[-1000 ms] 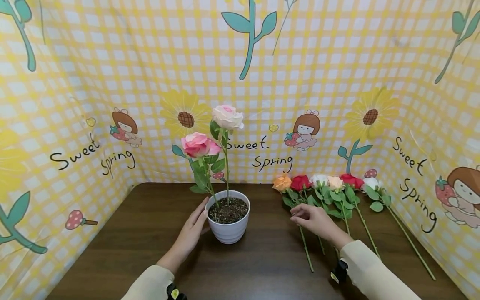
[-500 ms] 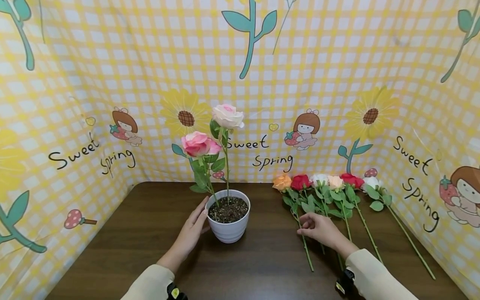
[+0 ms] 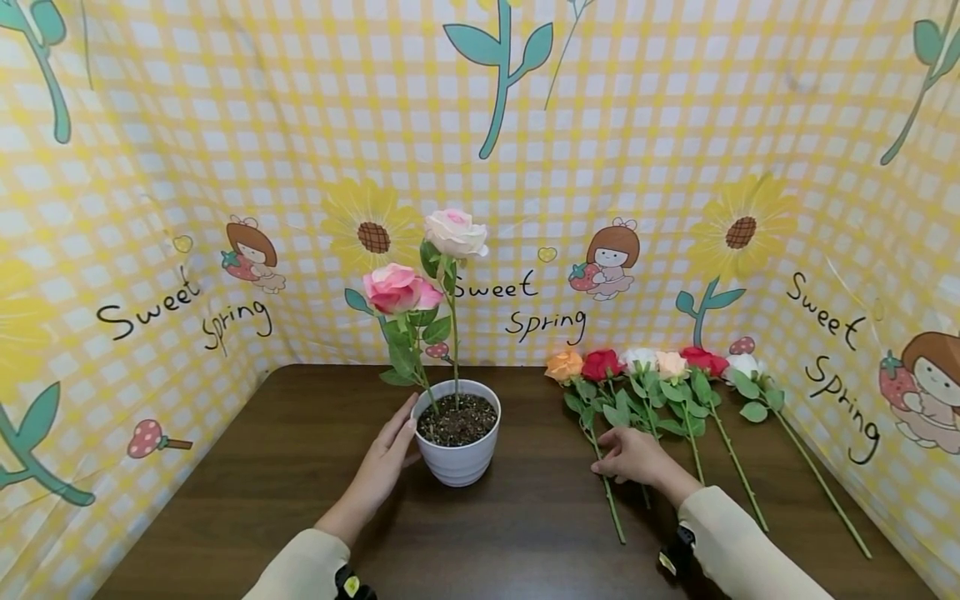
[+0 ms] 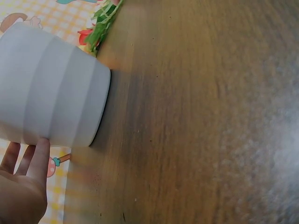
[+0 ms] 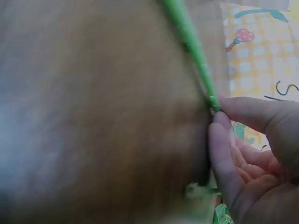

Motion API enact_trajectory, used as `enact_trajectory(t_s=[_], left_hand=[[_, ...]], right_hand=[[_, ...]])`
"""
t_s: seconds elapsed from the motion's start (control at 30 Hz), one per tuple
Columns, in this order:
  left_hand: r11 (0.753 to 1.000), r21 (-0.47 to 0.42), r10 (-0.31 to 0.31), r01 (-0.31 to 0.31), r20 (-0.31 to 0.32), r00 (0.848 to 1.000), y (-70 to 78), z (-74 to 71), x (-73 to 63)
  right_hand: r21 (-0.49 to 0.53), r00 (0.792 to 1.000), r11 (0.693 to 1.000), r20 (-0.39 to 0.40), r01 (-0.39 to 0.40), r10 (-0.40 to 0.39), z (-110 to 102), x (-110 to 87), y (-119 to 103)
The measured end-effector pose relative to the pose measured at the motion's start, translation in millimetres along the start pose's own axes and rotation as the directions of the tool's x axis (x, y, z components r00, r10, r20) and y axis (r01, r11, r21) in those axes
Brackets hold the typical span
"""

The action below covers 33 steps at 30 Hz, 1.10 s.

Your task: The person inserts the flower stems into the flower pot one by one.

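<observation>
My left hand (image 3: 380, 468) rests its straight fingers against the left side of a white ribbed flowerpot (image 3: 457, 468). Dark soil (image 3: 459, 421) fills the pot, and two artificial roses stand upright in it: a pink one (image 3: 401, 289) and a taller pale pink one (image 3: 455, 233). In the left wrist view the fingertips (image 4: 43, 144) touch the pot's wall. At the right, my right hand (image 3: 639, 460) pinches the green stem (image 5: 198, 53) of the orange rose (image 3: 564, 367) between thumb and forefinger. That rose lies on the table, leftmost in a row.
Beside the orange rose lie more stemmed roses: a red one (image 3: 602, 365), a white one (image 3: 639, 359), a peach one (image 3: 671, 365), another red (image 3: 703, 361) and another white (image 3: 742, 367). Their leaves overlap. Checked cloth (image 3: 637, 150) walls the brown table (image 3: 247, 500) at back and sides.
My right hand has come down from above the stems, slightly rightward and nearer, and its fingertips have closed on the orange rose's stem. The left hand and pot have stayed put.
</observation>
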State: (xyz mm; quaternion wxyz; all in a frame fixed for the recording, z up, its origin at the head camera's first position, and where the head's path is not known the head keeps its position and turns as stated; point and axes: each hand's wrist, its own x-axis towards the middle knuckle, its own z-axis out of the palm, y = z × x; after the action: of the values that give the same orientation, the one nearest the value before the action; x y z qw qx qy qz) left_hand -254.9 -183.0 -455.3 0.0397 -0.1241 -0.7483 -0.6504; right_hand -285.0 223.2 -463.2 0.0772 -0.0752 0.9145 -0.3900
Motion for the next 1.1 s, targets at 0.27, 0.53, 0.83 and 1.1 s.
enact_trajectory(t_s=[0.27,0.53,0.83,1.1], left_hand=[[1.000,0.004,-0.005,0.005,0.012,1.000,1.3,0.6,-1.4],[1.000,0.003,0.003,-0.003,0.008,1.000,1.0,-0.5,-0.2],[1.000,-0.008,0.000,0.000,-0.002,1.000,0.3,-0.5,-0.4],[1.000,0.000,0.006,-0.006,0.005,1.000,1.1,0.2,0.5]], right_hand=[[0.074,0.999,0.997,0.021,-0.035,0.034,3.1,1.1,0.9],[0.142,0.992,0.989,0.112,0.046,-0.062,-1.2,0.1,4.2],[0.196,0.979,0.977,0.166,0.084,-0.118,-3.7,-0.5,5.6],[0.199,0.973,0.973,0.174,0.116,-0.151,-6.0,0.3,1.6]])
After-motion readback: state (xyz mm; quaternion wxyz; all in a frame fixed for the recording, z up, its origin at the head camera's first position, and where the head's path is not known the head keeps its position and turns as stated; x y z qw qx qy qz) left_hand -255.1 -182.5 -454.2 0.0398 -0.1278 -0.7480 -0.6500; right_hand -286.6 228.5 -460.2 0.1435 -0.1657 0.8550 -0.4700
